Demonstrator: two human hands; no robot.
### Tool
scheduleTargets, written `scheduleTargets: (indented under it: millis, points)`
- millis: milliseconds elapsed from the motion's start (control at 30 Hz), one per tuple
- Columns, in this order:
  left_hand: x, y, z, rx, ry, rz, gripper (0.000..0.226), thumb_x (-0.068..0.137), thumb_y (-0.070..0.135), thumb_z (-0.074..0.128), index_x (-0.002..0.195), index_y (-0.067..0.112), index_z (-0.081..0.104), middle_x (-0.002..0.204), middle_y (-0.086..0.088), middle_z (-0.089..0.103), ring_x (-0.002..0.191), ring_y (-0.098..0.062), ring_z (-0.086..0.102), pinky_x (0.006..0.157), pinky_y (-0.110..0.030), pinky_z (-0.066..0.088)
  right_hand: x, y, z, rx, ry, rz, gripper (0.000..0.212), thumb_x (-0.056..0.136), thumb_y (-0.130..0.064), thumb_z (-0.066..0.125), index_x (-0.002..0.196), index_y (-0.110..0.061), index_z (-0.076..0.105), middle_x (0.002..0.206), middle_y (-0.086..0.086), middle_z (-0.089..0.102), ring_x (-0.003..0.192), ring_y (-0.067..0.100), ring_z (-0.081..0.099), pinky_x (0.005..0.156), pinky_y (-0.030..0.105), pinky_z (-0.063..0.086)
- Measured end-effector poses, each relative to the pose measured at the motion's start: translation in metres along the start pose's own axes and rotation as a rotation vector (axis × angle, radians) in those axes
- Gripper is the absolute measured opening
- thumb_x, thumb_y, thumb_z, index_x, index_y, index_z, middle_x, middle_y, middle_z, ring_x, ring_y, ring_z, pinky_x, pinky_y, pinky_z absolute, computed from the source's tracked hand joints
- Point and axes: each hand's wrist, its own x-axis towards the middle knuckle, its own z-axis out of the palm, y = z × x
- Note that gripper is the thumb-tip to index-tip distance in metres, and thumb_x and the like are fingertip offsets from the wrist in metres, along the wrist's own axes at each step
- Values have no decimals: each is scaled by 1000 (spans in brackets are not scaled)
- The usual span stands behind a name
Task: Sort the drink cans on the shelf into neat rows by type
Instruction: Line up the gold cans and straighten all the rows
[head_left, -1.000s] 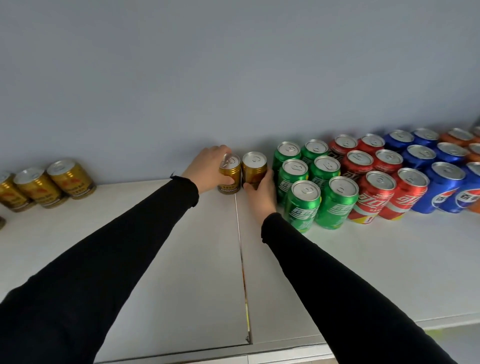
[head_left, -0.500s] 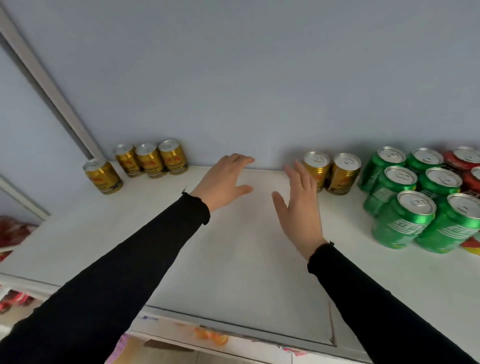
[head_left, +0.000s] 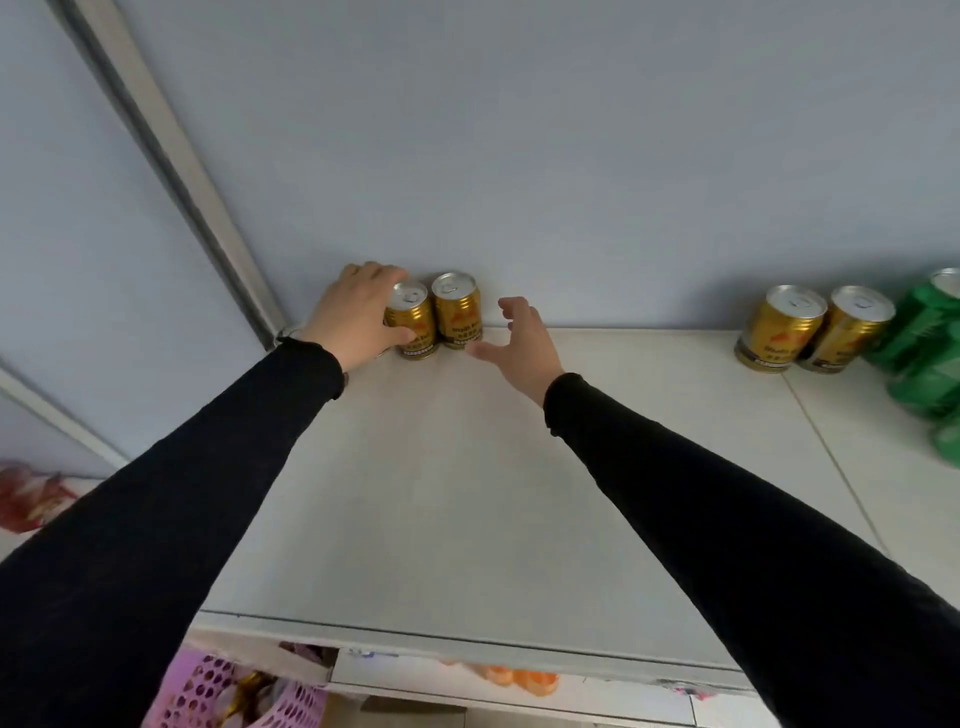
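Two gold cans stand side by side against the back wall at the shelf's left. My left hand (head_left: 358, 312) grips the left gold can (head_left: 414, 322), fingers over its far side and thumb at its front. The second gold can (head_left: 458, 310) stands right beside it. My right hand (head_left: 519, 343) hovers spread just right of that can, thumb near its base, holding nothing. Two more gold cans (head_left: 779, 328) (head_left: 847, 329) stand at the right beside the green cans (head_left: 930, 343). Any cans behind my left hand are hidden.
The white shelf (head_left: 467, 493) has a seam on its right part and a front edge near the bottom. A grey upright rail (head_left: 171, 156) runs along the wall at the left. Below the shelf sit a pink perforated basket (head_left: 239, 691) and orange items.
The view swung left. Both hands left the pair of gold cans beside the green ones and crossed the shelf to the gold cans at the left; my left hand now grips one.
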Motion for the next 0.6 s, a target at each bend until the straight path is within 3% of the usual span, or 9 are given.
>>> scheduleTargets:
  millis: [167, 367, 600]
  points:
    - [20, -20, 9, 90, -42, 48, 77, 81, 53, 73, 144, 18, 44, 140, -9, 52, 130, -31, 42, 99, -45, 42, 28, -8, 34, -37, 23, 59, 79, 78, -31, 83, 140, -11, 38, 139, 10, 46, 126, 26, 49, 104, 38, 45]
    - [29, -24, 20, 69, -44, 67, 74, 82, 53, 73, 141, 17, 47, 136, -8, 55, 127, -30, 47, 97, -45, 44, 47, -3, 50, -17, 96, 80, 74, 70, -32, 87, 127, -11, 45, 125, 9, 55, 115, 28, 56, 99, 48, 49]
    - [29, -19, 19, -15, -34, 32, 74, 78, 51, 79, 138, 17, 51, 132, -7, 56, 124, -28, 49, 96, -44, 44, 42, 5, 50, 15, 151, 71, 66, 73, -30, 86, 126, -10, 52, 121, 9, 58, 111, 27, 58, 96, 42, 51]
